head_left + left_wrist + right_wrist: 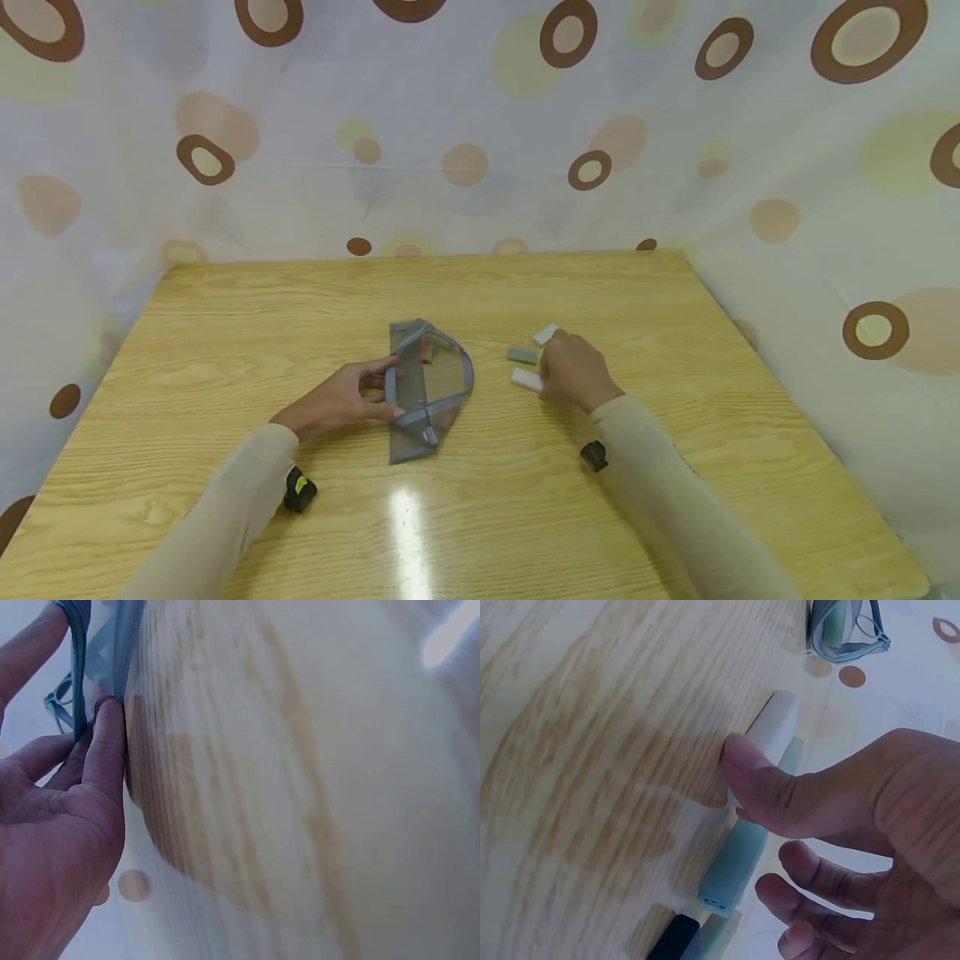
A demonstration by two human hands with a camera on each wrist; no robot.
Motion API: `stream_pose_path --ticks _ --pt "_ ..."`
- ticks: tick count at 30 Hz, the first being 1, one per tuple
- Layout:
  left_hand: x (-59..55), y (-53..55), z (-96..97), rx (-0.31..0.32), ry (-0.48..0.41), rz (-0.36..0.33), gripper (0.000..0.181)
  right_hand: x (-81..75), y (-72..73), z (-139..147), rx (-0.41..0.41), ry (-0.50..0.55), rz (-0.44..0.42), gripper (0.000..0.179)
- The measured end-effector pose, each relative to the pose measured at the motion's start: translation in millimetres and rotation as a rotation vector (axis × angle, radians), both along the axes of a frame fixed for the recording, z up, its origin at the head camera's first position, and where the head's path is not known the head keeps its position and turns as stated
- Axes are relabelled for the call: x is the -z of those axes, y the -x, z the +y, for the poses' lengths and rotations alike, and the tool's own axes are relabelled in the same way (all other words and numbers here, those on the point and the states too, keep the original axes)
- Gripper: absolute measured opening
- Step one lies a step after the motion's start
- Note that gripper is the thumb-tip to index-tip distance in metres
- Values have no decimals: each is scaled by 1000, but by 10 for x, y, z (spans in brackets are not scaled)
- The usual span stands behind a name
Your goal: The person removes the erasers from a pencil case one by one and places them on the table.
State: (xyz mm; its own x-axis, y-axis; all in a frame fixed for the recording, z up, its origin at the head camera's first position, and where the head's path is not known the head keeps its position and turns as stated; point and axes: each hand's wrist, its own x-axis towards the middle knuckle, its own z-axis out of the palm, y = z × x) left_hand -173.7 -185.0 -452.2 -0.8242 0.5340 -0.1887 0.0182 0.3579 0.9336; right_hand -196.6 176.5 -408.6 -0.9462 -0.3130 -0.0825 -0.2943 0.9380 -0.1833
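Note:
My left hand (341, 404) grips the near-left rim of a grey mesh zip pouch (408, 375), thumb and fingers spread along it, so its mouth gapes. Through the mesh a small red and green item (429, 348) shows inside. In the left wrist view, the fingers (105, 750) lie against the pouch's zipped edge (124, 656). My right hand (576, 371) holds the right end of a white eraser-like bar (527, 380), thumb (754, 776) on it; the index fingertip is hidden. A grey-green bar (522, 355) and another white bar (545, 335) lie just beyond.
Everything lies on a wood-grain table (300, 300). A dotted curtain (465, 125) rises behind it and along both sides. Each forearm carries a small black wrist device (300, 490). A dark-ended piece (673, 937) shows low in the right wrist view.

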Motion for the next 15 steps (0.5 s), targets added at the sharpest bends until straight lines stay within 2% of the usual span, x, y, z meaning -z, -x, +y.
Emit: stream_pose_path --ticks 6,15 --pt "-16 -14 7 1 9 -1 94 5 19 -34 15 -42 -13 17" --pt "-27 -23 4 -1 5 7 93 -46 15 -83 23 -53 -24 15"
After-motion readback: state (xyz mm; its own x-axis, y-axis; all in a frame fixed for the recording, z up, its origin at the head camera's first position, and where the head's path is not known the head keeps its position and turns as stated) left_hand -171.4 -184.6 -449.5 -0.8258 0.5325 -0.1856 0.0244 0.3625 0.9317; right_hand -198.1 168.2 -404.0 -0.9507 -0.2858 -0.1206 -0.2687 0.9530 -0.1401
